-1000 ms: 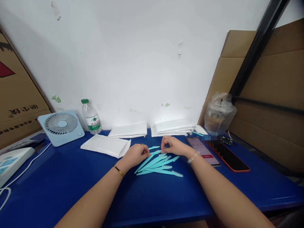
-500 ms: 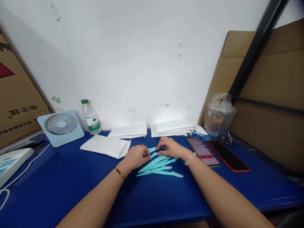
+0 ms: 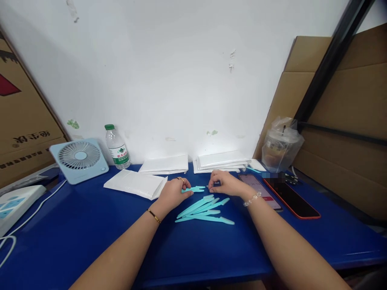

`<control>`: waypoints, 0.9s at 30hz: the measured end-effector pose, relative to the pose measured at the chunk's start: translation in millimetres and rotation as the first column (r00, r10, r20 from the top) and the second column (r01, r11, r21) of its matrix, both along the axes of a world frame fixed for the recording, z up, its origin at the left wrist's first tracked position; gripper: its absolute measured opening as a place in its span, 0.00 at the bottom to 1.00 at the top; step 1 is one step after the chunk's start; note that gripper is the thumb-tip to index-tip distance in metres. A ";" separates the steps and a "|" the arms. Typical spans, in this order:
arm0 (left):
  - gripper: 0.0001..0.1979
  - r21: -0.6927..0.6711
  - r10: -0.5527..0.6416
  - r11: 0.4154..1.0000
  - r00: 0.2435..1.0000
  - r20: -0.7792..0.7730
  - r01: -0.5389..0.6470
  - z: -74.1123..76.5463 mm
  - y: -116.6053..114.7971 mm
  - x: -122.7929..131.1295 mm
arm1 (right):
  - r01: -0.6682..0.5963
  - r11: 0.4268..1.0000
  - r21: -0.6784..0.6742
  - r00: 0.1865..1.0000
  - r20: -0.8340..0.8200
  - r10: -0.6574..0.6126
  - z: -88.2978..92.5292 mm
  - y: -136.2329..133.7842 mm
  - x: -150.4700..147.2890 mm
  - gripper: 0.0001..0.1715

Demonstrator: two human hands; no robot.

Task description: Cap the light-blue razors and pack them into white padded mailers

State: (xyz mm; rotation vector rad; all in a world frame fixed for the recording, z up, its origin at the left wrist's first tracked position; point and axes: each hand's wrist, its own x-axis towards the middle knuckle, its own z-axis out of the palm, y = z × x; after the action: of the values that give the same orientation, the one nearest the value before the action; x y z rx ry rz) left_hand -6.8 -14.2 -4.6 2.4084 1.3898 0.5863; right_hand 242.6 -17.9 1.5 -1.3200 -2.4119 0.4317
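My left hand [image 3: 173, 194] is closed on a turquoise eyebrow razor [image 3: 197, 189], whose notched end points right out of the fingers. Across a small gap, my right hand [image 3: 225, 183] is pinched shut, with a tiny greyish piece at the fingertips, too small to name. Several more turquoise eyebrow razors [image 3: 199, 211] lie fanned out on the blue table just below both hands; some have pale, translucent ends. A white padded envelope [image 3: 133, 184] lies beside my left hand, its open end near the wrist.
Stacks of white envelopes [image 3: 165, 164] lie along the wall. A blue fan [image 3: 80, 159] and water bottle [image 3: 117, 149] stand left. To the right are a lit phone [image 3: 256, 187], a red-edged phone [image 3: 292, 199] and a bagged drink cup [image 3: 279, 147]. Cardboard borders both sides.
My hands were together over the razors; my right hand has drawn away to the right. The razor's notched end now shows clear of my left fingers.
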 end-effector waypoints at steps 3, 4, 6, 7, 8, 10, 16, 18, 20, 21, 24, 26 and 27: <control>0.13 -0.036 -0.093 0.995 0.996 -0.001 0.093 -1.3 -8.0 5.3 | -0.064 0.996 -0.055 0.994 0.085 0.069 0.7 -4.8 -8.4 0.07; 0.12 -0.054 -0.128 0.990 0.992 -0.013 0.127 -2.2 -9.6 6.7 | -0.066 0.996 -0.061 0.992 0.101 0.072 0.2 -5.6 -10.5 0.08; 0.09 -0.087 -0.172 0.982 0.984 -0.037 0.168 -3.9 -10.1 8.1 | -0.071 0.995 -0.066 0.991 0.110 0.078 -1.1 -6.1 -12.7 0.08; 0.08 -0.096 -0.177 0.980 0.983 -0.046 0.172 -4.5 -9.1 7.9 | -0.076 0.995 -0.066 0.990 0.111 0.083 -1.8 -5.8 -12.6 0.08; 0.08 -0.098 -0.170 0.981 0.984 -0.055 0.164 -4.7 -7.4 7.0 | -0.077 0.995 -0.059 0.991 0.109 0.083 -2.2 -5.1 -11.7 0.08; 0.07 -0.082 -0.127 0.989 0.990 -0.067 0.121 -4.2 -2.4 3.3 | -0.055 0.998 -0.029 0.993 0.098 0.057 -2.4 -2.9 -7.4 0.06; 0.08 -0.031 -0.054 0.998 0.997 -0.048 0.053 -5.0 7.9 -6.1 | 0.128 0.992 0.011 0.991 0.026 -0.128 3.0 0.9 8.0 0.04; 0.10 -0.004 -0.068 0.998 0.997 -0.030 0.068 -5.7 5.6 -4.2 | 0.074 0.997 -0.022 0.997 0.001 -0.074 6.2 -2.7 5.5 0.07; 0.12 0.008 -0.087 0.996 0.996 -0.019 0.087 -4.6 0.8 -1.0 | -0.022 0.998 -0.061 1.000 0.016 0.023 8.6 -8.1 -1.9 0.09; 0.13 0.001 -0.106 0.994 0.994 -0.022 0.106 -3.4 -2.0 0.7 | -0.063 0.995 -0.079 0.997 0.042 0.066 9.2 -10.8 -6.6 0.10; 0.14 -0.057 -0.198 0.979 0.979 -0.042 0.196 0.1 -8.8 5.0 | -0.124 0.986 -0.109 0.983 0.120 0.137 8.8 -16.9 -19.7 0.11; 0.13 -0.090 -0.253 0.965 0.966 -0.059 0.247 0.8 -10.3 7.3 | -0.137 0.984 -0.112 0.981 0.123 0.150 7.6 -18.4 -24.9 0.09; 0.12 -0.096 -0.266 0.961 0.962 -0.070 0.258 0.5 -10.0 8.1 | -0.138 0.985 -0.104 0.982 0.116 0.150 7.0 -18.4 -25.9 0.08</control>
State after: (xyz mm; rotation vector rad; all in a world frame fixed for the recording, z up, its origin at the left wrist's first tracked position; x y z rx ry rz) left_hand 1.3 -24.2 -4.0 2.5139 1.0741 0.3562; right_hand 216.7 -36.3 8.5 -1.2488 -2.6312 0.5247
